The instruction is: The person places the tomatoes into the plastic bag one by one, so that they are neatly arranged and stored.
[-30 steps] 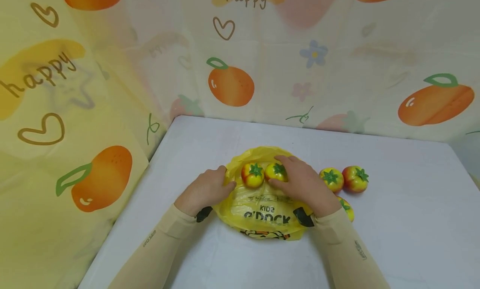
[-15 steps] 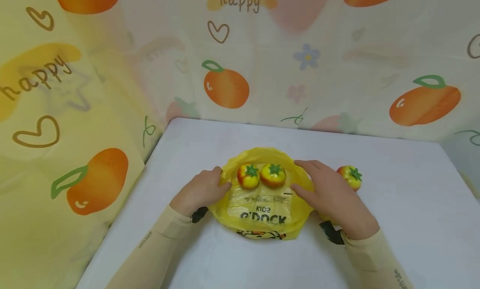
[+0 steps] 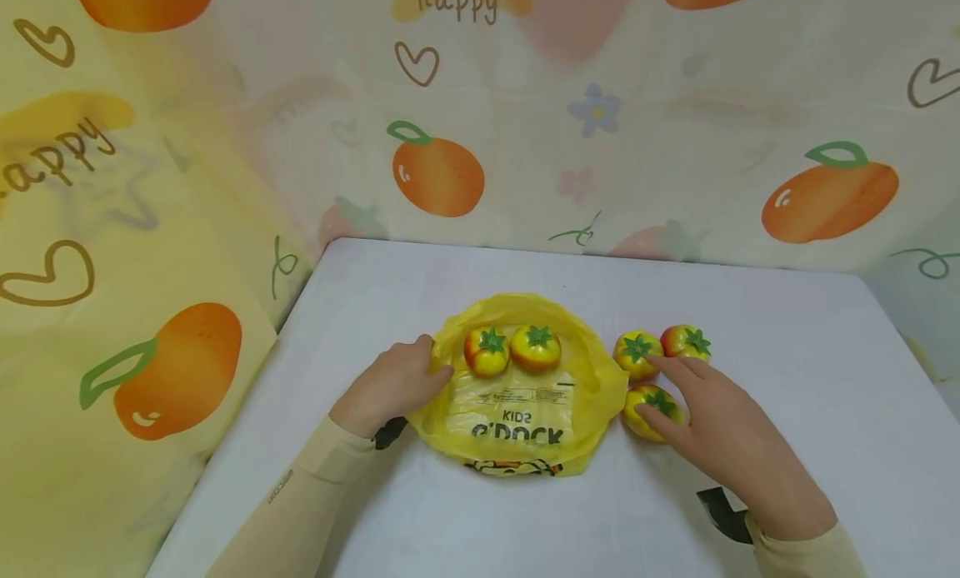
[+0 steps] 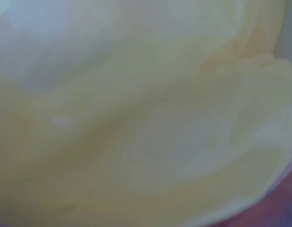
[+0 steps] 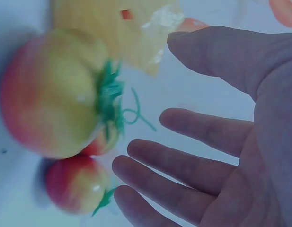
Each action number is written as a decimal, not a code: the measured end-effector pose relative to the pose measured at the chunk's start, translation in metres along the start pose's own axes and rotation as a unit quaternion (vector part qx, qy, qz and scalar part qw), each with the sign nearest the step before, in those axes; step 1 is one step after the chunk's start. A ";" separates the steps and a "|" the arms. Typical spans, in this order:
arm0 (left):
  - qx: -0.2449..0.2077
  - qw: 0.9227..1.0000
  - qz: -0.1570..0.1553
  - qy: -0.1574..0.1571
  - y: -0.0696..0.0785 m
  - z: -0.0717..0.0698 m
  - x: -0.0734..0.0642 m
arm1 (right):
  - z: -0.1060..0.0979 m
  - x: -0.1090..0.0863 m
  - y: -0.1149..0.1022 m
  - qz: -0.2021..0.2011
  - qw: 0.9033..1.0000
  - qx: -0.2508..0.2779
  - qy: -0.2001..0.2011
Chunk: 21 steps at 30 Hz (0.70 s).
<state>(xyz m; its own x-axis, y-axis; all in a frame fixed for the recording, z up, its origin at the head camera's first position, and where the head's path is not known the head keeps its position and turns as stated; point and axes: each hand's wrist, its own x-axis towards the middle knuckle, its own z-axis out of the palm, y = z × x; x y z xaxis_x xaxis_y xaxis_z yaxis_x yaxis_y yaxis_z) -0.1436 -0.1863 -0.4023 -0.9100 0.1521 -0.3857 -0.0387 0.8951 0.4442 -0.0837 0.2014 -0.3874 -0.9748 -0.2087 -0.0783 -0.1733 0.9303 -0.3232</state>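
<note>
A yellow plastic bag (image 3: 592, 432) lies with its mouth spread wide, and two red-and-yellow tomatoes (image 3: 487, 351) with green star-shaped tops sit inside. My left hand (image 3: 393, 385) pinches the bag's left rim, thumb on the inner side; blurred yellow film (image 4: 136, 142) fills the left wrist view. Three more tomatoes stand right of the bag: a near one (image 3: 652, 413), a far one (image 3: 637, 355) and another at the back right (image 3: 686, 343). My right hand (image 3: 735, 445) reaches over them with fingers spread and holds nothing. In the right wrist view its fingers face the nearest tomato (image 5: 51, 94).
Everything lies on a white table (image 3: 480, 528). A fruit-printed curtain (image 3: 525, 145) rises behind the table's far edge, and a yellow printed curtain (image 3: 172, 261) stands along the left side.
My right hand has come out of the bag and moved right to the loose tomatoes, leaving the second tomato inside. The left hand keeps hold of the rim. The head view has shifted slightly.
</note>
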 end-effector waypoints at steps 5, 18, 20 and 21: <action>0.002 1.000 0.003 0.004 0.000 0.000 -0.001 | 0.007 -0.006 0.008 0.015 1.000 0.004 -0.013; 0.007 1.000 0.003 0.007 -0.001 0.002 -0.002 | 0.026 -0.006 0.012 0.030 0.999 0.020 -0.028; 0.007 1.000 0.005 0.008 0.000 0.002 -0.002 | 0.027 -0.005 0.013 0.032 0.999 0.018 -0.029; 0.007 1.000 0.006 0.009 0.000 0.002 -0.002 | 0.027 -0.005 0.013 0.034 0.999 0.018 -0.030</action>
<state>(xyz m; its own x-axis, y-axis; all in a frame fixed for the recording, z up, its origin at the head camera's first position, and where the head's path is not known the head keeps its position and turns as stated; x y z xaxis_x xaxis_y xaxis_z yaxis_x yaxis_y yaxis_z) -0.1414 -0.1855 -0.4029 -0.9175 0.1565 -0.3657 -0.0212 0.8989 0.4376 -0.0775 0.2064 -0.4168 -0.9736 -0.1653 -0.1577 -0.1017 0.9318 -0.3485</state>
